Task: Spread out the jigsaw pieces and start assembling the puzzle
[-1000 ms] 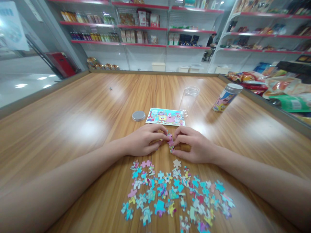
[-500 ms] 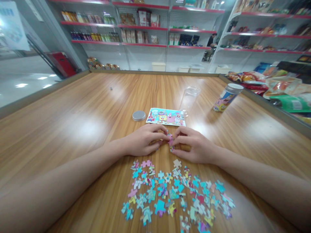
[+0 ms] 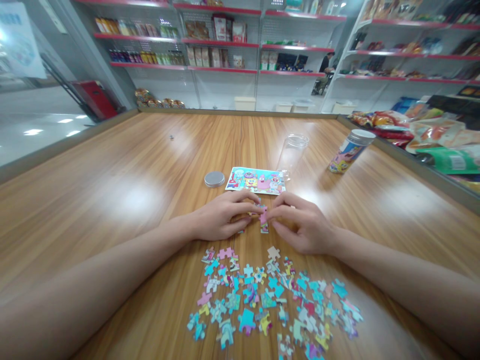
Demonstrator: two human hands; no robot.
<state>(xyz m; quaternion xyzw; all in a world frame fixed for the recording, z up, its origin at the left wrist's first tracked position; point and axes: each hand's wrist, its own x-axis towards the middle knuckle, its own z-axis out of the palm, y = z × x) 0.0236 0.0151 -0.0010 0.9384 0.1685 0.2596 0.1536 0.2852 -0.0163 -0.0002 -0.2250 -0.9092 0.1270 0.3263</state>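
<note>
My left hand and my right hand meet fingertip to fingertip over the wooden table. Between them they pinch a small strip of joined puzzle pieces, pink and blue. Both hands are closed on it. Just beyond lies a colourful picture card. Nearer to me, several loose puzzle pieces lie spread in a patch on the table.
A round metal lid lies left of the card. A clear empty tube and a printed tube with a white cap stand behind it. Snack bags fill the right edge. Shop shelves line the back wall.
My right hand has lifted slightly, its fingers raised off the table. The joined pieces have shifted a little between the fingertips. My left hand has hardly moved.
</note>
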